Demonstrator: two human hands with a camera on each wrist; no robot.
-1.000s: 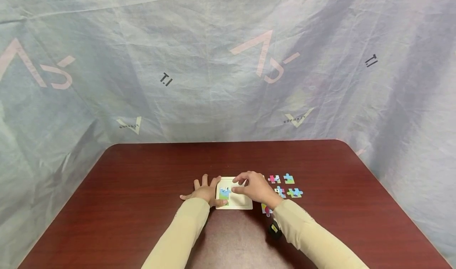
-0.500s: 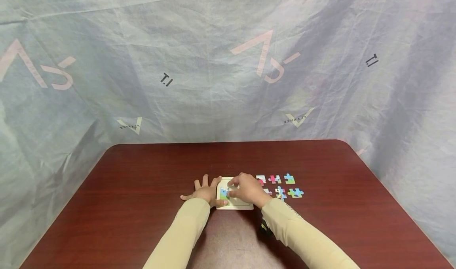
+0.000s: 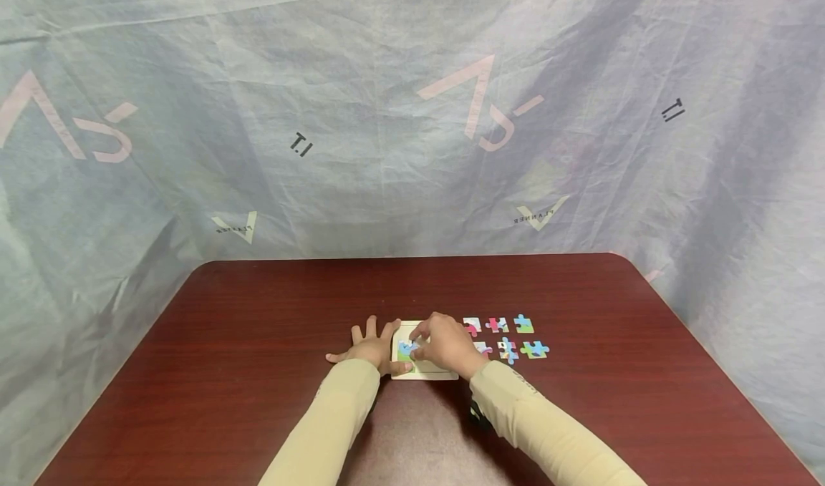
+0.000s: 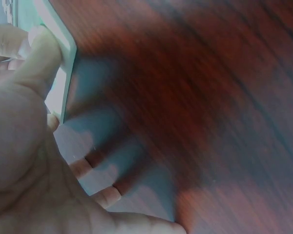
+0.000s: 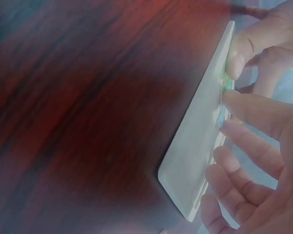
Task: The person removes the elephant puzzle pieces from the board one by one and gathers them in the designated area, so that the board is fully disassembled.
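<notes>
A pale puzzle tray (image 3: 441,373) lies mid-table with a blue-and-green jigsaw patch (image 3: 404,355) in its left part. My left hand (image 3: 370,350) is spread flat at the tray's left edge, its thumb resting over the rim; the left wrist view shows that thumb (image 4: 41,56) on the tray corner. Over the tray, my right hand (image 3: 446,343) pinches at a blue jigsaw piece (image 5: 220,117) between thumb and index finger, low against the tray surface. Its other fingers are loosely bent. The right hand covers much of the tray's right side in the head view.
To the right of the tray, several loose jigsaw pieces lie in two rows, among them a blue-and-green piece (image 3: 535,349) and a pink one (image 3: 497,324). The dark red table (image 3: 258,314) is backed by a grey cloth curtain (image 3: 387,149).
My right hand has moved left over the tray to the blue part of the patch, and its thumb and index finger have come closer together. The left hand has stayed put.
</notes>
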